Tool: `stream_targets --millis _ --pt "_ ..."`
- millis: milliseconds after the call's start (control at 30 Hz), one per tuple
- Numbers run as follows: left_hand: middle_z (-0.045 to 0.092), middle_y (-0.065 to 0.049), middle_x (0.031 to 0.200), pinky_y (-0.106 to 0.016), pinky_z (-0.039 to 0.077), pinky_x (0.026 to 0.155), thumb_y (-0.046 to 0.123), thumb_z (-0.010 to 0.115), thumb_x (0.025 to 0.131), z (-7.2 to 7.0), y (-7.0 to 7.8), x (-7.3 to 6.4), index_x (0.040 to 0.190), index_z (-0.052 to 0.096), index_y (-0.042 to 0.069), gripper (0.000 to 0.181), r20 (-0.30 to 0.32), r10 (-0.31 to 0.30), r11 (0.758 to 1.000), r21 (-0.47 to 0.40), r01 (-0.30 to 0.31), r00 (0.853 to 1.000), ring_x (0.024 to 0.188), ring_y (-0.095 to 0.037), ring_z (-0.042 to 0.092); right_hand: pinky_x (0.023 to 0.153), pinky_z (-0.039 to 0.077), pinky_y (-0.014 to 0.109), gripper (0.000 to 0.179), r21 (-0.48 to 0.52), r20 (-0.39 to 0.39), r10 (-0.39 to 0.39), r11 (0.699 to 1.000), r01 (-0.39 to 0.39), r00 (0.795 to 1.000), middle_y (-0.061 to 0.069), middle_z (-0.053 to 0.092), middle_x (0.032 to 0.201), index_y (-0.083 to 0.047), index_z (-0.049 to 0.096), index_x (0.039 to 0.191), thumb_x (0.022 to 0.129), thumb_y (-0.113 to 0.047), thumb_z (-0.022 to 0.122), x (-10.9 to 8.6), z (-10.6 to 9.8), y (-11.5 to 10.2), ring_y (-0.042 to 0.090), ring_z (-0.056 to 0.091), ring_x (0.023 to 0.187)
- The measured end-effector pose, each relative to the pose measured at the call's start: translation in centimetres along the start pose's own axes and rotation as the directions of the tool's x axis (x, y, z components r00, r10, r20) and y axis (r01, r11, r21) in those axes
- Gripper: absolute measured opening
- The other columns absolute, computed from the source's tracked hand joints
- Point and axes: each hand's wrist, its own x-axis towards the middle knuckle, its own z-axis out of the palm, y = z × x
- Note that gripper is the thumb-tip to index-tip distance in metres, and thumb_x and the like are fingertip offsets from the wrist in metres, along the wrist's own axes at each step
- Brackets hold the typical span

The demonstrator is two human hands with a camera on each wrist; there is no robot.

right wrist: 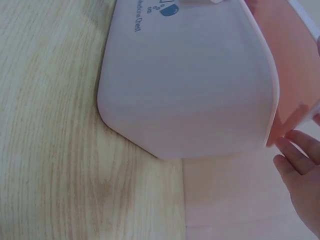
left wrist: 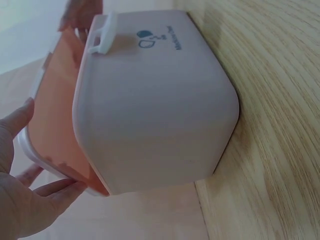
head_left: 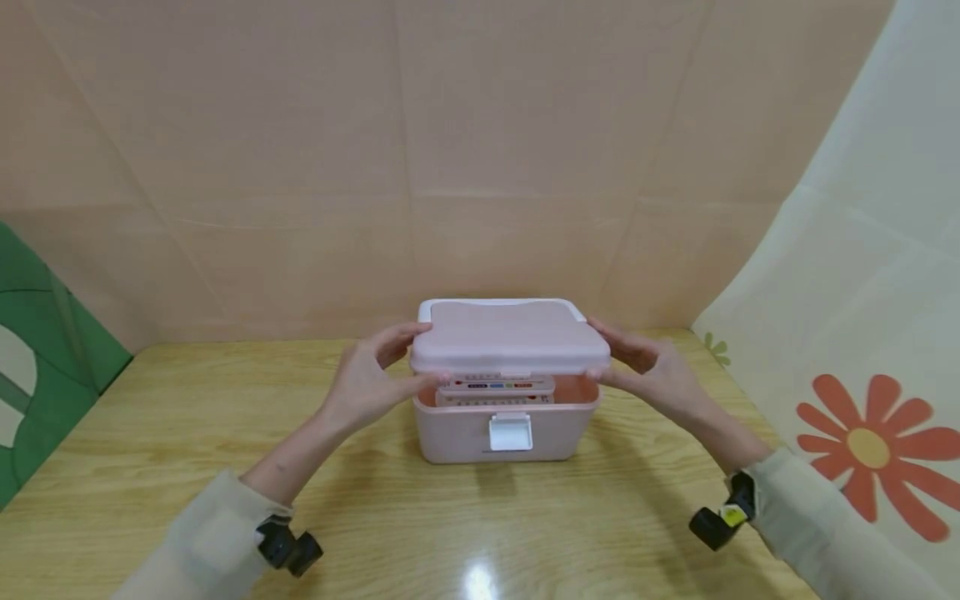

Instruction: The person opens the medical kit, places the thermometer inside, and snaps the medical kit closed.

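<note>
A pink medicine chest [head_left: 457, 437] stands on the table, its lid [head_left: 517, 340] tilted partly up above the front rim. My left hand [head_left: 363, 375] grips the lid's left side, thumb at the front corner and fingers along the edge. On the opposite side, my right hand [head_left: 660, 375] holds the lid the same way. Boxes with printed labels [head_left: 498, 387] show inside through the gap. A white latch [head_left: 511, 432] hangs on the chest's front. Dark lettering reading "Medicine Chest" [left wrist: 177, 38] shows on the front in the left wrist view.
The chest stands toward the back of a wood-grain table [head_left: 420, 525]. A plain pinkish cloth [head_left: 480, 167] hangs behind it. A white cloth with a red flower [head_left: 868, 447] is at the right, and a green patterned cloth [head_left: 60, 333] at the left.
</note>
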Motion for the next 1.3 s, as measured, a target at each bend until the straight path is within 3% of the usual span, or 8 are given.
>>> stream_targets --millis 67,167,500,833,1067,1300 --pt "0.062 -0.009 0.129 -0.037 0.043 0.105 0.02 0.085 0.071 0.0 -0.1 -0.1 0.127 0.06 0.012 0.062 -0.005 0.014 1.0 0.01 -0.014 1.0 0.123 -0.025 0.056 0.091 0.043 0.01 0.062 -0.003 0.006 0.008 1.0 -0.008 1.0 0.005 0.047 0.146 -0.025 0.046 0.143 0.087 -0.022 0.071 -0.1 0.1 0.1 0.021 0.047 0.131" --pt "0.063 -0.009 0.127 -0.036 0.044 0.105 0.02 0.086 0.07 0.1 -0.2 -0.2 0.127 0.061 0.012 0.062 -0.012 0.025 0.999 0.029 -0.024 1.0 0.122 -0.025 0.056 0.091 0.042 0.01 0.063 -0.003 0.019 0.011 1.0 -0.011 1.0 0.003 0.044 0.148 -0.026 0.044 0.144 0.087 -0.022 0.071 -0.2 0.3 0.2 0.025 0.044 0.133" --pt "0.062 -0.009 0.128 -0.037 0.044 0.104 0.02 0.087 0.069 0.1 -0.8 -0.5 0.126 0.061 0.013 0.063 -0.013 0.027 0.999 0.041 -0.027 1.0 0.123 -0.026 0.056 0.098 0.037 0.008 0.066 0.049 0.008 -0.068 0.997 0.067 0.998 0.004 0.043 0.149 -0.019 0.043 0.145 0.086 -0.013 0.071 -0.3 1.1 0.9 -0.006 0.048 0.122" --pt "0.06 -0.012 0.13 -0.039 0.043 0.105 0.015 0.087 0.068 0.4 -1.0 -0.8 0.127 0.06 0.01 0.065 -0.011 0.066 0.997 0.048 -0.065 0.998 0.124 -0.027 0.054 0.097 0.038 0.008 0.067 0.06 -0.015 -0.072 0.996 0.072 0.997 0.003 0.044 0.148 -0.021 0.043 0.145 0.085 -0.012 0.073 -0.7 1.6 1.5 -0.005 0.048 0.123" --pt "0.059 -0.005 0.132 -0.033 0.041 0.106 0.026 0.087 0.069 0.7 -1.3 -1.1 0.127 0.059 0.016 0.065 -0.009 0.057 0.995 0.087 -0.056 0.998 0.127 -0.02 0.052 0.097 0.039 0.009 0.07 0.074 -0.031 -0.081 0.994 0.083 0.996 0.005 0.041 0.15 -0.019 0.042 0.145 0.084 -0.01 0.073 -1.1 2.0 1.9 -0.007 0.049 0.121" --pt "0.061 -0.005 0.13 -0.033 0.041 0.107 0.021 0.087 0.069 0.8 -1.6 -1.2 0.126 0.06 0.014 0.063 -0.015 0.105 0.992 0.078 -0.104 0.994 0.126 -0.019 0.053 0.094 0.045 0.012 0.069 0.161 -0.023 -0.117 0.98 0.119 0.993 0.006 0.039 0.15 -0.01 0.04 0.145 0.084 -0.004 0.071 -1.4 2.3 1.9 -0.007 0.047 0.123"
